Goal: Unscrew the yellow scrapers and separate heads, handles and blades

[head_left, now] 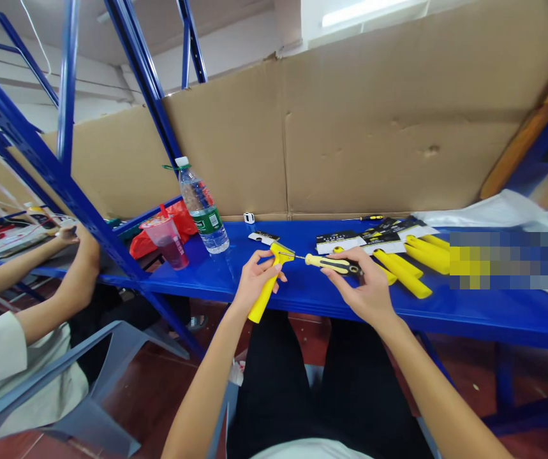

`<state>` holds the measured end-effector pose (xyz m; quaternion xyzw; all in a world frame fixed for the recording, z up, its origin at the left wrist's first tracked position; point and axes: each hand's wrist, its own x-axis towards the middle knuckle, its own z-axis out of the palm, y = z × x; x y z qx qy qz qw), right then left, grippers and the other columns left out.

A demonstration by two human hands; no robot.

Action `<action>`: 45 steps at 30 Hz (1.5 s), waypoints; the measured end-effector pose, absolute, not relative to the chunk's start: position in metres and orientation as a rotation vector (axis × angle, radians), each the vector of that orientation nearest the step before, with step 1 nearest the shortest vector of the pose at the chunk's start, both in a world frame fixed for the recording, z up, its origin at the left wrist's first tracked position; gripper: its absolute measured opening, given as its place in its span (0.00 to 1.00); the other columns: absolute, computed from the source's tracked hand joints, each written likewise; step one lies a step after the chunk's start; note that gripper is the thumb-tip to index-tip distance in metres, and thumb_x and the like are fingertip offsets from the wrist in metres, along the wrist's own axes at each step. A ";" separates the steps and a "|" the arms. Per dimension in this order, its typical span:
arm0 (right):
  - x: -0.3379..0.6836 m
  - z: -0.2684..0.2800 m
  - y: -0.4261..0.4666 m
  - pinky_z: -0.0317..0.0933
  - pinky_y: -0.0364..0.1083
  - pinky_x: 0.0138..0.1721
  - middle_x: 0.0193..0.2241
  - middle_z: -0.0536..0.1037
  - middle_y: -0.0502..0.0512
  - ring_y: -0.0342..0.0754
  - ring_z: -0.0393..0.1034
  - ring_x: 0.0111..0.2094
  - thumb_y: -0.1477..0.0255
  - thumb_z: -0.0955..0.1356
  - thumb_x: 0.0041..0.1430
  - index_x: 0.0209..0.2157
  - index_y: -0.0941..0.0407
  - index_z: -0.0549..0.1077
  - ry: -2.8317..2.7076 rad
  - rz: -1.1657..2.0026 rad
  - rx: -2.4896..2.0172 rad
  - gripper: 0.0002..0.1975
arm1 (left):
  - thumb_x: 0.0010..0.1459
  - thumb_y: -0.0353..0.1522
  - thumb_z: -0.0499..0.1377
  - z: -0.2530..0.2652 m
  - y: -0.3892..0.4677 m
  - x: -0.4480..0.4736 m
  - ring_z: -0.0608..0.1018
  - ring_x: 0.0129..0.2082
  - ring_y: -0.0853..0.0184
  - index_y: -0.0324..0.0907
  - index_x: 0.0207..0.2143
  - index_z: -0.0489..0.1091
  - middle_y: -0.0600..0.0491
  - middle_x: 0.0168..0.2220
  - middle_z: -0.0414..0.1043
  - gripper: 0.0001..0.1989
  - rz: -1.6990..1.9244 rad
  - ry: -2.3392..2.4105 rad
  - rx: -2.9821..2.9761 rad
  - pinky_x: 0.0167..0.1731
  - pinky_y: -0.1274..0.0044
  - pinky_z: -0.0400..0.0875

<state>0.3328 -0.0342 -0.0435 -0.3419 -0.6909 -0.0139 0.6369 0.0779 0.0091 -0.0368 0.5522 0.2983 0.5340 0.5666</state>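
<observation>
My left hand (258, 278) is closed around a yellow plastic handle (265, 296) with a wider head at its top, held tilted above the front of the blue table (235, 274). In my right hand (362, 284) is a screwdriver (328, 262) with a pale yellow and black grip. Its shaft points left, and the tip meets the head of the yellow handle. Whether a screw sits at the tip is too small to tell. Several more yellow handles (405, 274) lie on the table just right of my right hand. Printed black-and-white cards (340, 241) lie behind it.
A water bottle (204, 207) and a pink cup (171, 245) stand at the left, by a red plastic bag (144, 242). Another screwdriver (372, 217) lies at the back. Blue shelf posts (106, 229) and a cardboard wall (350, 140) bound the table. A co-worker's arm (58, 287) is at left.
</observation>
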 end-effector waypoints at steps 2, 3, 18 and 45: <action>0.330 -0.048 -0.031 0.75 0.54 0.43 0.41 0.81 0.55 0.54 0.80 0.40 0.66 0.78 0.70 0.50 0.49 0.75 -1.544 -0.062 -0.814 0.12 | 0.52 0.45 0.82 -0.037 0.010 0.078 0.83 0.26 0.66 0.44 0.48 0.65 0.50 0.36 0.84 0.34 1.259 0.701 1.296 0.20 0.79 0.71; 0.328 -0.049 -0.030 0.76 0.55 0.44 0.43 0.81 0.56 0.55 0.80 0.42 0.65 0.77 0.71 0.52 0.49 0.74 -1.538 -0.048 -0.812 0.13 | 0.52 0.45 0.82 -0.038 0.010 0.078 0.82 0.25 0.66 0.44 0.48 0.65 0.51 0.36 0.84 0.34 1.261 0.703 1.294 0.19 0.79 0.71; 0.327 -0.057 -0.028 0.78 0.61 0.57 0.55 0.81 0.60 0.59 0.81 0.56 0.68 0.76 0.71 0.60 0.48 0.72 -1.527 0.170 -0.691 0.19 | 0.52 0.45 0.81 -0.039 0.009 0.079 0.84 0.28 0.65 0.43 0.49 0.67 0.47 0.41 0.86 0.33 1.248 0.717 1.275 0.21 0.79 0.70; 0.323 -0.060 -0.028 0.82 0.59 0.48 0.44 0.84 0.57 0.58 0.85 0.44 0.62 0.81 0.65 0.52 0.49 0.73 -1.428 0.096 -0.837 0.21 | 0.50 0.42 0.82 -0.038 0.009 0.082 0.84 0.29 0.66 0.42 0.49 0.70 0.45 0.46 0.85 0.32 1.333 0.744 1.254 0.20 0.78 0.72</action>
